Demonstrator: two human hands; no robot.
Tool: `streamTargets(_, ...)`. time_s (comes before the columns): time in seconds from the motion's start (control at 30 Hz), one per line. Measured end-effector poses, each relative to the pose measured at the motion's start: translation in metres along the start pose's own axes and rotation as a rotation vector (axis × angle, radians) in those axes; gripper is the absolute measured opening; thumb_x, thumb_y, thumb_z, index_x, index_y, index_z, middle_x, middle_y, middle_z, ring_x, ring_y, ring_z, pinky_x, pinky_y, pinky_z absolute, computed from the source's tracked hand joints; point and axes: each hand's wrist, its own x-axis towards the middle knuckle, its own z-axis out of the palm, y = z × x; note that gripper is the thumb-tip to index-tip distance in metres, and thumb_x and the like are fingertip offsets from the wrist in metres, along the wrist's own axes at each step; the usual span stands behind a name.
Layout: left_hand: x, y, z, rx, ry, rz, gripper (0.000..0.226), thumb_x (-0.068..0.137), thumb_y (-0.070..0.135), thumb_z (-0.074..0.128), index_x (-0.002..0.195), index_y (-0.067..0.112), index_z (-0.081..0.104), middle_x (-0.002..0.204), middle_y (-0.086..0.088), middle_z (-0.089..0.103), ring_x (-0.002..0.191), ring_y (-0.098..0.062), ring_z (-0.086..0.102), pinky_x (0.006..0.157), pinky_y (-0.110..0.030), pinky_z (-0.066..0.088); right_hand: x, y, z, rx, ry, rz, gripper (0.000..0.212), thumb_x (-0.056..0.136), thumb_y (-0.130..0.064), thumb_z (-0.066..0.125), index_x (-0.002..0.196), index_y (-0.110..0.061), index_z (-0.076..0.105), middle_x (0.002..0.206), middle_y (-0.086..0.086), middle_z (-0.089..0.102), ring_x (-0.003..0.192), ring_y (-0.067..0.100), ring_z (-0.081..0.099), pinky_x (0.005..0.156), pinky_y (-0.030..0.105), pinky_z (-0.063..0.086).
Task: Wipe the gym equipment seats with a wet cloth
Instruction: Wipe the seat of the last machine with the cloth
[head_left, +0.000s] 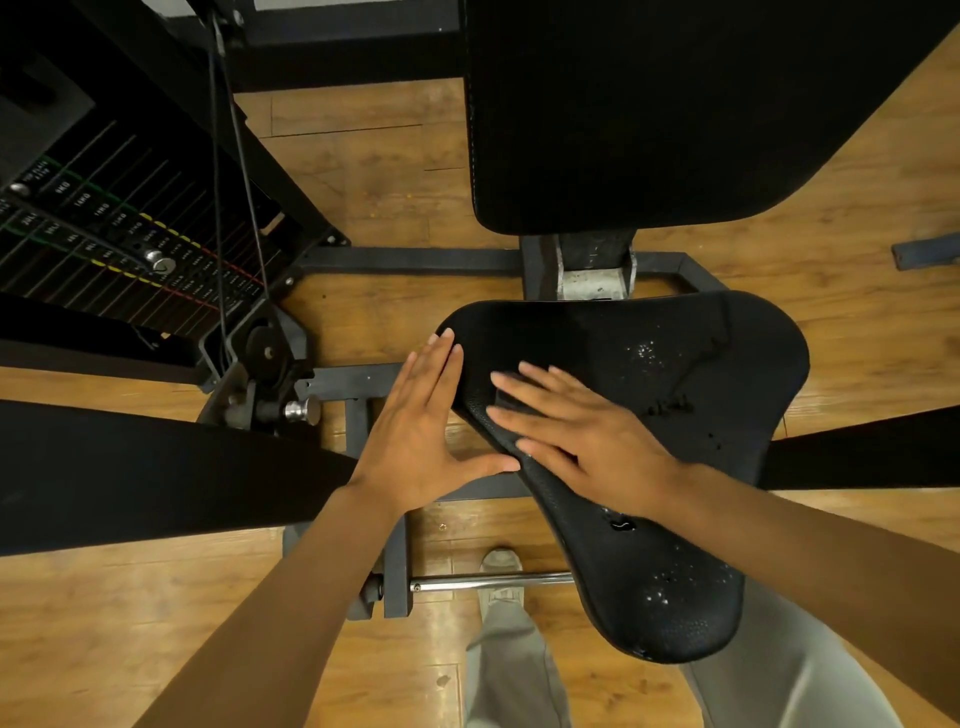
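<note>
A black padded seat (691, 431) of a gym machine fills the middle, with water droplets and a small puddle on its surface. My right hand (582, 436) lies flat on the seat's left part, fingers spread, pressing on a dark cloth (509, 397) that shows only as a small patch under the fingertips. My left hand (421, 431) rests flat against the seat's left edge, fingers straight and together, thumb pointing right under the rim. It holds nothing.
The black backrest pad (675, 114) stands behind the seat. A weight stack (104, 234) with cables and a pulley is at the left. The dark steel frame (395, 566) and a chrome rod (493, 581) run below. My shoe (501, 564) and grey trousers stand on the wooden floor.
</note>
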Motion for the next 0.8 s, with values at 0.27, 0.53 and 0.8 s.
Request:
streamTargets(0.27,0.006,0.003,0.003,0.036,-0.024,0.062,0.115,0.076,0.085,0.043,0.157,0.008,0.016,0.166,-0.001,0.002,0.152,-0.010,-0.009,0.123,-0.029,-0.011,0.054,0.055,-0.031,-0.005,-0.021,0.111,0.045,0.100,-0.024,0.043,0.145,-0.018,0.049,0.161,0.007,0.029,0.149,0.026,0.026,0.122,0.044,0.019)
streamTargets(0.53,0.011,0.027,0.018,0.074,0.096,-0.076,0.096,0.090,0.076,0.027,0.156,0.006,0.023,0.165,-0.011,0.011,0.154,-0.020,0.002,0.125,-0.037,0.004,0.045,0.053,-0.029,0.012,0.093,0.260,0.041,0.103,-0.014,0.049,0.144,-0.010,0.051,0.158,0.009,0.036,0.149,0.027,0.027,0.123,0.038,0.016)
streamTargets(0.8,0.012,0.032,0.027,0.029,0.170,-0.031,0.075,0.095,0.059,0.039,0.152,0.011,0.036,0.163,-0.015,0.021,0.153,-0.025,0.009,0.124,-0.045,0.010,-0.029,0.057,-0.045,0.099,-0.118,-0.076,0.040,0.103,-0.025,0.050,0.142,-0.018,0.054,0.157,0.003,0.038,0.150,0.017,0.027,0.124,0.038,0.022)
